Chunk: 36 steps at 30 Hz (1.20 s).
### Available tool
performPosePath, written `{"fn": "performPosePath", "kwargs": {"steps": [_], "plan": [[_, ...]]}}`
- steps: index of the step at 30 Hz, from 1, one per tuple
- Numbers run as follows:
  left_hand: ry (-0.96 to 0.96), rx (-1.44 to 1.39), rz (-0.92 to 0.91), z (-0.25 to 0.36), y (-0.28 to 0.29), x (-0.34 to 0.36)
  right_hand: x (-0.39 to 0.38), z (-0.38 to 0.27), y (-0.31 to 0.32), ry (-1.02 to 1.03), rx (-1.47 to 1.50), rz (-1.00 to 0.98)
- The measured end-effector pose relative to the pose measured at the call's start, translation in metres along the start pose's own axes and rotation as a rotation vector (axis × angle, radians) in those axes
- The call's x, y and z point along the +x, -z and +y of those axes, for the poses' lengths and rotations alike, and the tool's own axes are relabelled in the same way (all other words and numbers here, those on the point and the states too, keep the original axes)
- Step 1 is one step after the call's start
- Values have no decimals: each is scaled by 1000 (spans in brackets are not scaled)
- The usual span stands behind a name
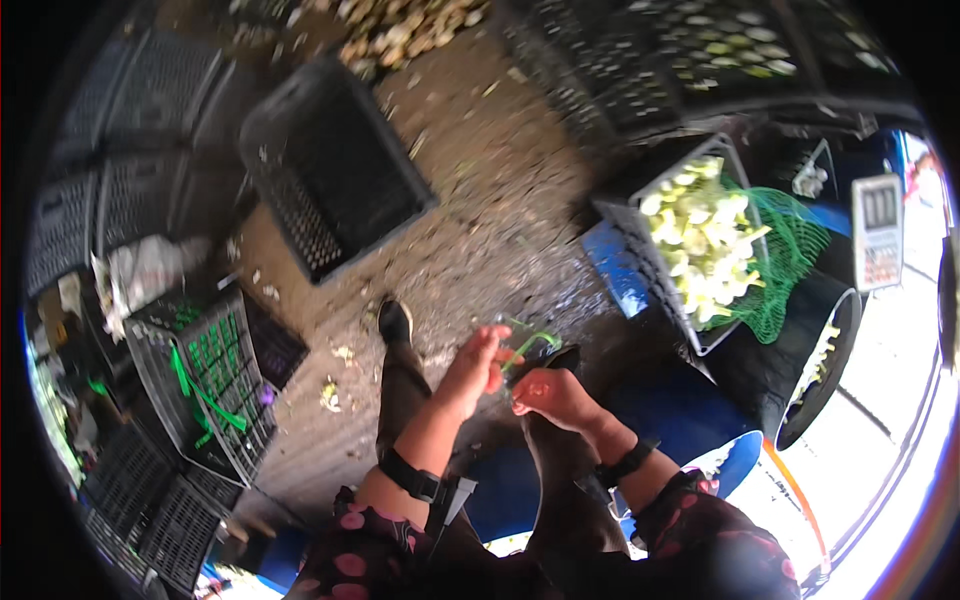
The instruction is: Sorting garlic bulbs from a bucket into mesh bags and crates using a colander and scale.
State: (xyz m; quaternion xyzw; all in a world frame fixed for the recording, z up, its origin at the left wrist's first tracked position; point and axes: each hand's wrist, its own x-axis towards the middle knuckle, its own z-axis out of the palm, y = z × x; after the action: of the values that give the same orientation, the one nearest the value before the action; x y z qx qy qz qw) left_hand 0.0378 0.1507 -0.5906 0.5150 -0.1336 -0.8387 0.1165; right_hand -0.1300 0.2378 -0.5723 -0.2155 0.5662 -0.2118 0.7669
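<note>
My left hand point(478, 372) is raised at the centre, fingers curled on a thin green strip point(540, 342) that loops out to the right above them. Just to its right, my right hand point(545, 392) is closed with the fingertips pinched; whether it also grips the strip or something small is too unclear to tell. Both hands are over my legs and shoes. To the right of them stands a grey crate point(722, 345) heaped with pale green-white vegetable pieces point(700, 245), with green netting point(785, 240) spilling over its side.
An empty black crate point(335, 170) lies ahead on the dirty floor point(490, 170). Stacked dark crates point(155, 520) and a crate with green ties point(225, 390) stand left. At the right are a pale display unit point(876, 232), a dark container point(810, 375) and blue surfaces point(680, 410).
</note>
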Motion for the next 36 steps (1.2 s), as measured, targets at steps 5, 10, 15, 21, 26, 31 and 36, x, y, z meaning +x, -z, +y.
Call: {"fn": "performPosePath", "kwargs": {"steps": [5,10,15,21,26,31,36], "plan": [[-109,219,-142,-16,-130,7,-81,1,68,209,-39,139],[-376,480,-66,-47,-226,27,-128,-2,115,604,663,375],[-408,1022,-107,-62,-293,38,-157,-15,167,570,635,731],[64,656,-217,-17,-329,128,-201,-33,308,653,219,1659],[679,332,-476,28,-350,215,-161,-72,418,413,-383,1590],[855,272,-708,38,-406,263,-93,-66,372,207,-102,1315],[609,553,-344,-2,-452,283,-74,-45,320,255,-284,1422]]}}
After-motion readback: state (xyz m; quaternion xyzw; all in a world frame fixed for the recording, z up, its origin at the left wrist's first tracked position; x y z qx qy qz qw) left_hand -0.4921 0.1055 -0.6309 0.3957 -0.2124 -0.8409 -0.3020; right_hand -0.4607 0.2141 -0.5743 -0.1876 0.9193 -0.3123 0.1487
